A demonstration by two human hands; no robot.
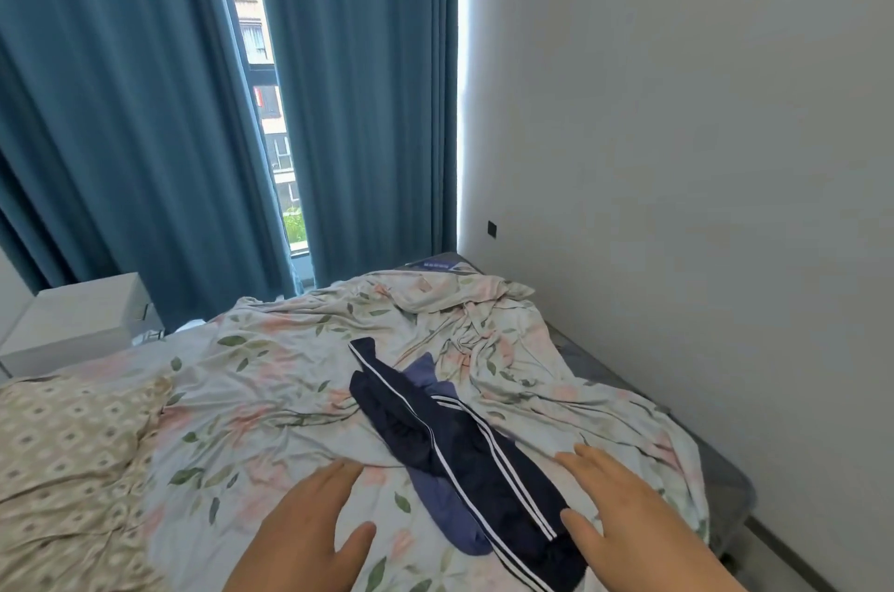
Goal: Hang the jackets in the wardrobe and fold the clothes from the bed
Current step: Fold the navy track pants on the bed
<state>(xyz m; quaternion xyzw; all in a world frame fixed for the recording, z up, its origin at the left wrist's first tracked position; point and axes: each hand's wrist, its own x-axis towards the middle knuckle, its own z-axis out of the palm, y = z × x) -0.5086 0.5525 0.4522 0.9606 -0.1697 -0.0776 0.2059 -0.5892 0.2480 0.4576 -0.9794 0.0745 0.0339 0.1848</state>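
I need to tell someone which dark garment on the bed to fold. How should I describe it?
Start at the bed with the floral sheet beside the white wall. In front of the person, between the left hand and the right hand, lies a long navy garment. Unlike the plain, paler blue cloth partly under it, it carries white stripes along its length.

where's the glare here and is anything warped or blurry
Head view: daylight glares brightest at the edge of the curtains beside the wall; the wide lens bows the curtain folds; left hand and right hand look slightly soft, the striped trousers crisper.
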